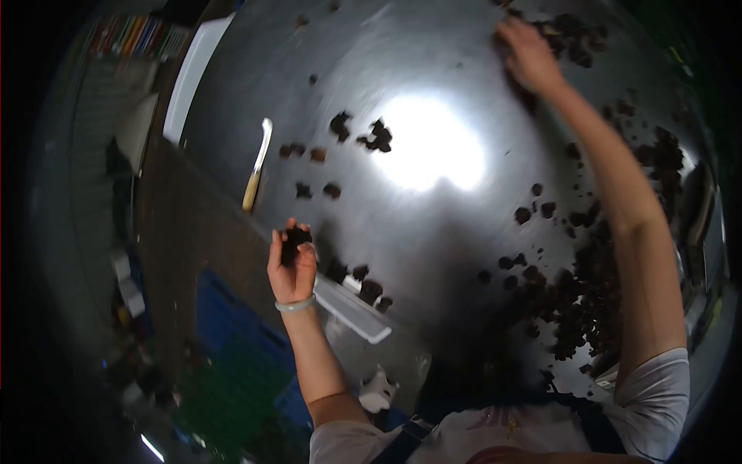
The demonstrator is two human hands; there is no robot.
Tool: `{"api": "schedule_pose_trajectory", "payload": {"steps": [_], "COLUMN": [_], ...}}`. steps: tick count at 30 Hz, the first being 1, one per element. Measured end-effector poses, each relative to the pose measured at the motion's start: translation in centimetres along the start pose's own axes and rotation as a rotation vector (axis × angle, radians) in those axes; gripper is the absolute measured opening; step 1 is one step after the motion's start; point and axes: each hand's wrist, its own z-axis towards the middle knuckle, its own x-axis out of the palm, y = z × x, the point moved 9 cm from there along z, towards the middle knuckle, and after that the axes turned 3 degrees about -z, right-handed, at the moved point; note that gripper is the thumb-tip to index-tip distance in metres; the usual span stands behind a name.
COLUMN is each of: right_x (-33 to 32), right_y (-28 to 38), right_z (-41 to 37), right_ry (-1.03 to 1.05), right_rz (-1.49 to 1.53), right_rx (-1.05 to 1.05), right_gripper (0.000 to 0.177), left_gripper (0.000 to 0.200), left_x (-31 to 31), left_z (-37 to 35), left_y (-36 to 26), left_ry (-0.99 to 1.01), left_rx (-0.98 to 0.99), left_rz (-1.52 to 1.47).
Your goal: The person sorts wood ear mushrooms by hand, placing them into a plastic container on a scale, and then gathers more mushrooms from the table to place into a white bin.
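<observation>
My left hand [291, 267], with a pale bangle at the wrist, is closed around a dark, ruffled clump [294, 244] that looks like wood ear fungus. It is held up over the near left edge of the metal table [433, 263]. Far off at the upper right, my right hand [529, 58] reaches over the tabletop, somewhat blurred. Its fingers look stretched out and slightly bent, beside a group of similar dark pieces [576, 39]. I see nothing held in it, though the fingertips are indistinct.
A knife with a yellowish handle [251, 190] lies near the left edge. Several dark pieces [377, 137] are scattered mid-table, and a large heap [583, 305] spreads at the right. A white tray [193, 73] stands at upper left. Below the edge are blue crates [232, 313].
</observation>
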Motion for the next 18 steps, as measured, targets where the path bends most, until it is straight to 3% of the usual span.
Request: {"api": "schedule_pose_trajectory", "payload": {"steps": [1, 3, 4, 5, 6, 10, 12, 13, 14, 15, 16, 18], "right_x": [3.6, 8.5, 6.7, 6.3, 4.2, -4.1, -8.2, -8.6, -7.3, -7.4, -7.7, -11.3], "right_y": [-1.7, -3.9, -2.3, -1.2, 1.0, 9.4, 14.0, 16.6, 19.2, 23.2, 25.0, 31.7], "right_z": [0.8, 0.9, 0.7, 0.1, -0.9, -8.0, -12.1, -14.8, -17.5, -20.2, -23.6, -24.5], "right_ry": [0.138, 0.314, 0.23, 0.304, 0.379, 0.141, 0.105, 0.13, 0.262, 0.442, 0.374, 0.376], "right_rz": [-0.07, 0.003, -0.023, 0.031, 0.078, 0.038, 0.23, 0.329, 0.543, 0.526, 0.887, 0.945], "right_rx": [0.001, 0.04, 0.02, 0.044, 0.071, -0.088, -0.101, -0.139, -0.103, -0.169, -0.067, -0.438], "right_gripper": [0.068, 0.065, 0.057, 0.052, 0.047, 0.045, 0.045, 0.037, 0.029, 0.022, 0.022, 0.023], "left_gripper": [0.019, 0.017, 0.017, 0.017, 0.018, 0.029, 0.03, 0.027, 0.024, 0.022, 0.019, 0.014], "left_x": [-1.0, -2.7, -3.4, -4.0, -3.0, 1.1, -0.3, -0.6, -0.9, -1.1, -2.1, -4.3], "left_z": [-1.4, -3.5, -4.2, -5.0, -5.0, -5.0, -4.7, -4.5, -4.2, -4.0, -3.8, -4.0], "left_y": [-2.0, -5.1, -6.3, -7.2, -7.0, -1.4, 1.0, 1.3, 1.7, 2.0, 1.4, 0.0], "left_ry": [-0.014, -0.142, -0.257, -0.371, -0.294, 0.017, 0.062, 0.079, 0.1, 0.12, 0.057, -0.067], "left_rx": [0.073, 0.202, 0.258, 0.3, 0.338, 0.441, 0.302, 0.266, 0.233, 0.201, 0.136, 0.024], "left_rz": [0.118, 0.443, 0.645, 0.844, 1.096, 2.022, 2.265, 2.246, 2.226, 2.207, 1.996, 1.574]}}
